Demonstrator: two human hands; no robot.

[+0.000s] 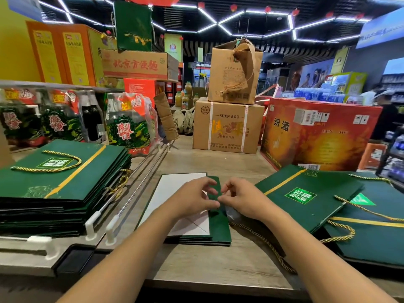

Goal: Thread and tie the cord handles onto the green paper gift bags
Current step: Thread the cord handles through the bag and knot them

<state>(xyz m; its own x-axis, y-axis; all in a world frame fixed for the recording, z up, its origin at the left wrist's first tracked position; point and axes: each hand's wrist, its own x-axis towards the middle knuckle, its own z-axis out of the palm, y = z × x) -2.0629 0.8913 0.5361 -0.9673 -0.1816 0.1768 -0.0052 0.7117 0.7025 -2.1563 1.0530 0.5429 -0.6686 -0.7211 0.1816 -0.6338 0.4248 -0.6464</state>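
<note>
On the wooden counter [207, 265] under the head camera, the clearest print I can read is "SHEN ROU" on a brown carton [227, 127] at the far edge. Right of it a red case [317, 132] carries 汾酒, and up on the left a cardboard box [140, 65] shows 北京方便面 in red. A bagged bottle pack [129, 123] has a "22" price mark at its foot. The logo panels on the finished bags [65, 182] stacked at my left, and on the loose bags [306, 197] fanned at my right, sit upside down and are too small for me to read.

Between those two lots the green bag [218, 228] lies flat on a thin pile, a white panel showing and a green fold along its right side. A gold cord [262, 239] runs from under the right wrist toward the counter's near edge. Its working end is hidden by the fingers, and I cannot make out the punch hole.

My view of the left hand [192, 200] shows curled fingers, with thumb and forefinger nipping the fold of the green bag. The right hand [242, 200] meets it fingertip to fingertip, its fingers bunched tight, seemingly pinching the cord's end against that fold.
</note>
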